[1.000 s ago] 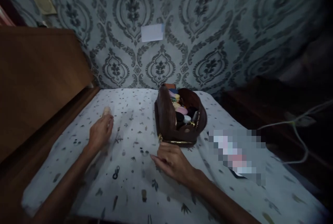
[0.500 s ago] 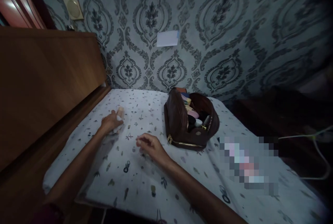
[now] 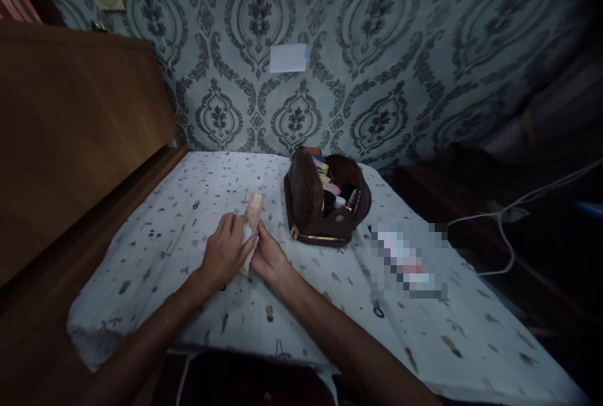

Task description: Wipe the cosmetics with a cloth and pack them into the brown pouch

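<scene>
A beige cosmetic tube (image 3: 255, 205) stands up at a tilt between my two hands, its capped end pointing away from me. My left hand (image 3: 225, 249) is closed around a crumpled white wipe (image 3: 247, 234) and presses it against the tube's side. From the right, my right hand (image 3: 271, 256) grips the tube, with its fingers partly hidden behind it. Just beyond and to the right sits an unzipped brown cosmetic bag (image 3: 315, 237) filled with several makeup items.
The hands are over a white patterned cloth (image 3: 160, 205) covering the surface. A wooden cabinet (image 3: 80, 117) borders the left side. On the right lie a blurred-out item (image 3: 409, 261) and a white cable (image 3: 506, 236). Patterned wallpaper (image 3: 377, 16) rises behind.
My left hand has brought the tube and white wipe rightward to the middle. My right hand, empty before, has closed on the tube. The camera view has shifted a little.
</scene>
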The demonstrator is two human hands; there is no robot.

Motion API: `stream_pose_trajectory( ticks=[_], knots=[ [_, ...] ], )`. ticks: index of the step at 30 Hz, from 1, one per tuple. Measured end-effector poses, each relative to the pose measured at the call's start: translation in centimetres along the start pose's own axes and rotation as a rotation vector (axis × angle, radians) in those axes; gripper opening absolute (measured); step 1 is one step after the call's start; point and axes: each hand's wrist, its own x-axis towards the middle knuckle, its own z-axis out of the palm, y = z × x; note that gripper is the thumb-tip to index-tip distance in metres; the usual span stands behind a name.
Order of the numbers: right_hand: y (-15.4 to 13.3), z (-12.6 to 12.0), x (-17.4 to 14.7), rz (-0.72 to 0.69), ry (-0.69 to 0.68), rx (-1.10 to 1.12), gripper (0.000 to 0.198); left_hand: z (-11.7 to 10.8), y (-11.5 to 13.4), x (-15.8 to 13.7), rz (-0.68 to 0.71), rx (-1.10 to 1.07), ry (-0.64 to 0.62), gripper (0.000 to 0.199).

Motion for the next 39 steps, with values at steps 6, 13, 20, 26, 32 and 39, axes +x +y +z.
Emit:
stream_pose_trajectory(
  ticks=[6,13,20,26,32,39],
  knots=[
    [0.3,-1.2,-1.1,0.086,-0.042,0.020,0.020,0.7,0.3,-0.9,0.325,0.071,-0.025,0.033],
    [1.6,0.0,-2.9,0.093,-0.137,-0.126,0.036,-0.6,-1.6,3.8,0.074,-0.250,0.009,0.030],
    [1.0,0.1,-4.1,0.116,-0.228,-0.235,0.040,-1.1,-3.3,7.3,-0.267,-0.709,-0.044,0.029],
    [0.8,0.5,-4.2,0.138,-0.165,-0.236,0.031,-0.6,-3.2,7.0,-0.569,-0.974,-0.105,0.033],
    [-0.5,0.2,-3.9,0.341,-0.177,-0.226,0.051,-0.2,-1.6,4.7,-0.441,-0.978,-0.110,0.045],
    [-0.2,0.4,-4.0,0.257,-0.202,-0.338,0.058,-0.6,-1.9,4.6,-0.318,-0.783,-0.055,0.032]
  ],
)
